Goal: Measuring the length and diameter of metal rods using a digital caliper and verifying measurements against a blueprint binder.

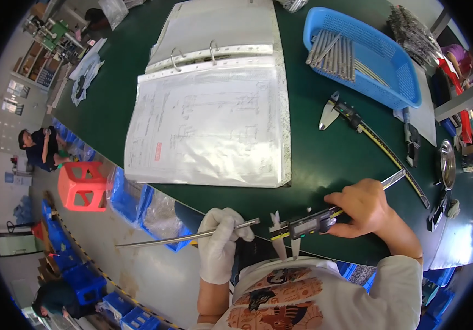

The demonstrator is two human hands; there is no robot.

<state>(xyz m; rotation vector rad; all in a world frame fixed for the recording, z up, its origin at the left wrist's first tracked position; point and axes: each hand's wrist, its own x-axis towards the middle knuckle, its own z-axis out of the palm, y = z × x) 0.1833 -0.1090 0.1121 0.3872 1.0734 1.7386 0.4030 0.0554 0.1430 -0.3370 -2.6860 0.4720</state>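
Observation:
My left hand, in a white glove, is closed around a thin metal rod near its right end. The rod's long part sticks out to the left, past the table edge. Bare, my right hand grips a digital caliper by its slide. The caliper's jaws point toward the rod's near end, with a small gap between them and the rod. Both hands are at the front edge of the green table, close to my body.
An open ring binder of sleeved drawings lies on the green table. A blue basket holds several metal rods. A second caliper and a micrometer lie at right. A red stool and two people are beyond the left edge.

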